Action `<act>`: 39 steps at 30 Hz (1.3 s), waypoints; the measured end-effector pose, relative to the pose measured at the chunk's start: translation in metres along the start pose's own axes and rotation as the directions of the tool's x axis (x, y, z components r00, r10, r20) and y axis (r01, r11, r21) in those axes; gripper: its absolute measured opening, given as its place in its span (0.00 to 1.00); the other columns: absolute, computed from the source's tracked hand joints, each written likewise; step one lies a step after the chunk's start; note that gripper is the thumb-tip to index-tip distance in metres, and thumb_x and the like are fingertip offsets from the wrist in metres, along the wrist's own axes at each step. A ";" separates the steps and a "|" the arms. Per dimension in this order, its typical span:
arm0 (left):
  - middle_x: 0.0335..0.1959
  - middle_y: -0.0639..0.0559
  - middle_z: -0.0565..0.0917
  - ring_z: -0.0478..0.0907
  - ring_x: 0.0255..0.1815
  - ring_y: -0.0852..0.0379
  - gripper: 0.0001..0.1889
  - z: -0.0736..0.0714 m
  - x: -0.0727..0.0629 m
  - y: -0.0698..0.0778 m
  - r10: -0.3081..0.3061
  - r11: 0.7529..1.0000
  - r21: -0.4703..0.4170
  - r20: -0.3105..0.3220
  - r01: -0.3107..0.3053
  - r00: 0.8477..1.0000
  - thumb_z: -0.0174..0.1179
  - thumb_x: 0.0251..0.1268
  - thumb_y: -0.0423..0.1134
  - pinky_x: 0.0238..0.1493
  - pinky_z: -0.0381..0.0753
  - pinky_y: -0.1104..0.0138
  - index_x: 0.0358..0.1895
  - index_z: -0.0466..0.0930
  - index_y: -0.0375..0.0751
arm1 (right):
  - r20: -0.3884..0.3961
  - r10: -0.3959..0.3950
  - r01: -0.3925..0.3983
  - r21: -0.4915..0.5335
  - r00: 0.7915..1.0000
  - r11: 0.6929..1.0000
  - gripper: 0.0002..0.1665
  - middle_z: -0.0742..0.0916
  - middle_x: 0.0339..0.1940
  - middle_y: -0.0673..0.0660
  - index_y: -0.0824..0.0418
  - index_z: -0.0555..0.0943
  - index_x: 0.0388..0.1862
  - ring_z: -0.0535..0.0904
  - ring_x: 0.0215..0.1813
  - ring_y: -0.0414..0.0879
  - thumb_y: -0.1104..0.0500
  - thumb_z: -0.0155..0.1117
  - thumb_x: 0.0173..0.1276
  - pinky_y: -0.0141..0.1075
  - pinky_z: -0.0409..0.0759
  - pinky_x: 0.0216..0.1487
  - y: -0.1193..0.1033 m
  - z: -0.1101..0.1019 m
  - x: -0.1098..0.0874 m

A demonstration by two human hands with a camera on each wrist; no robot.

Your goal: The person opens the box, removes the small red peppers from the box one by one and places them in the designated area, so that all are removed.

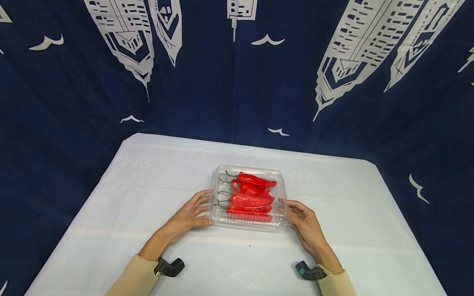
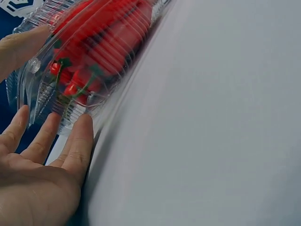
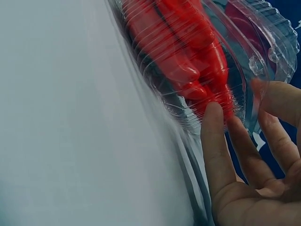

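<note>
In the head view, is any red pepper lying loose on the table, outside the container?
No: every visible red pepper lies inside the clear container.

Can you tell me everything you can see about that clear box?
The box is rectangular with rounded corners, looks like thin, glossy clear plastic, and has ribbed sides and a crimped rim. Red peppers show inside, stems toward its left end. It lies roughly flat, seemingly on the white table. The left hand and right hand touch its opposite ends. Whether it is fully closed is unclear.
</note>
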State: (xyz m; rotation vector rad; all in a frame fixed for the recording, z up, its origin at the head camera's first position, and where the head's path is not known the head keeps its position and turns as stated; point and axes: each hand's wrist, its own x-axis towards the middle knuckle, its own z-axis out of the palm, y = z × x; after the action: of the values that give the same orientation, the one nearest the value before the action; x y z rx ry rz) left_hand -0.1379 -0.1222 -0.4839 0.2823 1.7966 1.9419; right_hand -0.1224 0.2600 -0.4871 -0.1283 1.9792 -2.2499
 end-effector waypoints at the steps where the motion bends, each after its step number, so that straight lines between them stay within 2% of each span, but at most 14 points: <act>1: 0.79 0.45 0.56 0.57 0.78 0.40 0.48 0.001 -0.001 0.000 0.002 1.000 0.003 -0.006 -0.002 1.000 0.72 0.57 0.33 0.66 0.74 0.57 0.78 0.54 0.53 | 0.000 0.001 -0.001 0.001 1.000 1.000 0.19 0.85 0.59 0.47 0.69 0.75 0.61 0.83 0.58 0.40 0.68 0.60 0.72 0.29 0.83 0.54 0.000 0.000 0.000; 6: 0.77 0.44 0.59 0.60 0.77 0.41 0.43 0.004 -0.002 -0.002 0.017 1.000 -0.001 -0.025 -0.017 1.000 0.71 0.59 0.33 0.65 0.75 0.61 0.76 0.58 0.49 | 0.001 0.004 -0.004 0.008 1.000 1.000 0.20 0.85 0.60 0.47 0.70 0.75 0.61 0.83 0.59 0.40 0.69 0.60 0.72 0.29 0.83 0.54 -0.001 0.000 -0.001; 10: 0.76 0.41 0.61 0.63 0.75 0.41 0.40 0.005 -0.003 -0.001 0.043 0.999 -0.023 -0.034 -0.044 0.999 0.70 0.59 0.32 0.60 0.79 0.66 0.74 0.61 0.41 | 0.002 0.005 -0.005 0.012 1.000 1.000 0.19 0.85 0.59 0.46 0.69 0.76 0.60 0.83 0.60 0.40 0.69 0.60 0.72 0.30 0.83 0.53 -0.002 0.000 0.000; 17: 0.73 0.35 0.66 0.71 0.68 0.45 0.34 0.009 -0.006 0.001 0.082 0.997 0.002 -0.098 -0.082 0.992 0.70 0.57 0.28 0.55 0.82 0.70 0.67 0.67 0.29 | -0.003 0.013 -0.013 -0.006 1.000 1.000 0.21 0.85 0.60 0.48 0.71 0.74 0.61 0.82 0.59 0.40 0.67 0.61 0.71 0.30 0.83 0.54 -0.004 0.000 0.002; 22: 0.74 0.35 0.66 0.70 0.69 0.44 0.33 0.013 -0.008 0.004 0.086 0.996 0.018 -0.102 -0.085 0.991 0.69 0.58 0.29 0.55 0.82 0.70 0.67 0.67 0.29 | 0.004 0.004 -0.004 0.003 1.000 1.000 0.21 0.85 0.60 0.47 0.71 0.74 0.62 0.83 0.59 0.39 0.68 0.61 0.72 0.30 0.83 0.54 -0.004 0.000 0.002; 25: 0.72 0.35 0.67 0.71 0.68 0.44 0.32 0.017 -0.008 0.005 0.099 0.995 0.028 -0.131 -0.096 0.986 0.69 0.59 0.30 0.54 0.82 0.70 0.67 0.67 0.28 | 0.009 -0.003 0.003 0.004 1.000 1.000 0.21 0.85 0.59 0.46 0.72 0.74 0.62 0.83 0.58 0.39 0.68 0.60 0.72 0.29 0.83 0.53 -0.004 0.000 0.002; 30: 0.70 0.35 0.70 0.74 0.66 0.40 0.30 0.031 -0.006 0.004 0.120 0.992 0.066 -0.239 -0.107 0.964 0.70 0.60 0.31 0.52 0.83 0.70 0.64 0.69 0.28 | -0.008 0.010 -0.010 -0.011 1.000 1.000 0.22 0.85 0.59 0.46 0.73 0.73 0.63 0.82 0.59 0.38 0.67 0.60 0.72 0.29 0.83 0.53 -0.002 0.001 0.001; 34: 0.70 0.38 0.72 0.76 0.65 0.41 0.31 0.042 -0.007 0.004 0.131 0.988 0.123 -0.330 -0.095 0.935 0.72 0.58 0.33 0.52 0.84 0.68 0.63 0.70 0.31 | -0.017 0.024 -0.024 -0.014 1.000 1.000 0.22 0.85 0.60 0.47 0.72 0.73 0.63 0.82 0.59 0.39 0.67 0.61 0.72 0.29 0.83 0.53 0.000 0.001 0.000; 37: 0.71 0.39 0.71 0.75 0.66 0.40 0.30 0.046 -0.007 0.003 0.150 0.981 0.167 -0.358 -0.095 0.922 0.71 0.59 0.33 0.56 0.83 0.63 0.63 0.70 0.31 | -0.010 0.024 -0.024 -0.008 1.000 1.000 0.22 0.84 0.60 0.47 0.70 0.74 0.63 0.82 0.60 0.38 0.67 0.61 0.72 0.29 0.83 0.54 0.001 0.000 0.000; 39: 0.71 0.39 0.70 0.73 0.68 0.39 0.28 0.049 -0.007 0.002 0.168 0.975 0.195 -0.351 -0.104 0.921 0.69 0.61 0.34 0.59 0.82 0.58 0.63 0.69 0.31 | -0.007 0.016 -0.016 -0.003 1.000 1.000 0.21 0.84 0.60 0.46 0.68 0.75 0.62 0.82 0.60 0.38 0.66 0.61 0.72 0.29 0.83 0.54 0.002 -0.001 -0.001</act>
State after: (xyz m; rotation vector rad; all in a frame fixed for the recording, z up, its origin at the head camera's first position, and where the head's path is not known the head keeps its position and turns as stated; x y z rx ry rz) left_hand -0.1098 -0.0828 -0.4744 0.1069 2.2460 2.0406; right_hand -0.1219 0.2605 -0.4891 -0.1043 1.9801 -2.2406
